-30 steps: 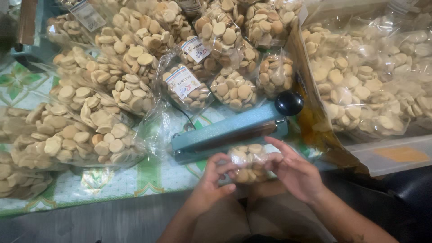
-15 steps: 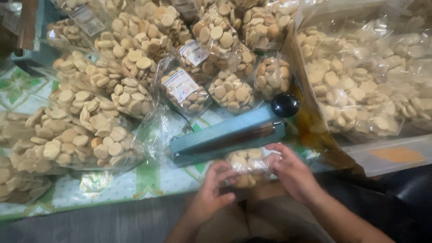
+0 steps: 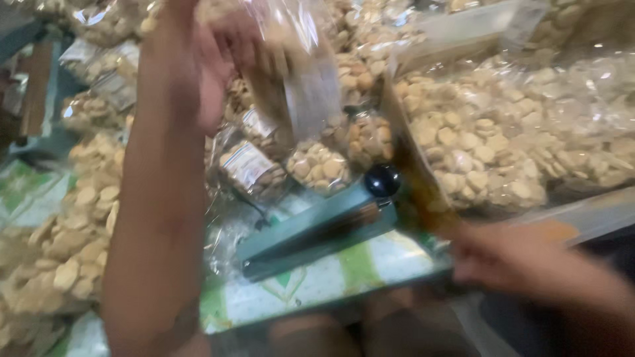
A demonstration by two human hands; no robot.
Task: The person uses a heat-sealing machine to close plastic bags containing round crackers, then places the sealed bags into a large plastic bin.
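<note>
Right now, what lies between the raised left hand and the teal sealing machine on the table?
In the head view, small clear bags of biscuits lie between the left hand and the teal sealer.

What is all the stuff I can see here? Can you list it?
small bag of biscuits: one, clear with pale biscuits, raised at top centre, blurred
bags of biscuits: many, clear, pale tan biscuits, piled across the table
labelled bags: a few, clear with white labels, middle
heat sealer: one, teal with a black knob, in front
table cover: white with green pattern, near edge
left hand: raised, holding the small bag
right hand: low at right, blurred, near the sealer's end
</note>
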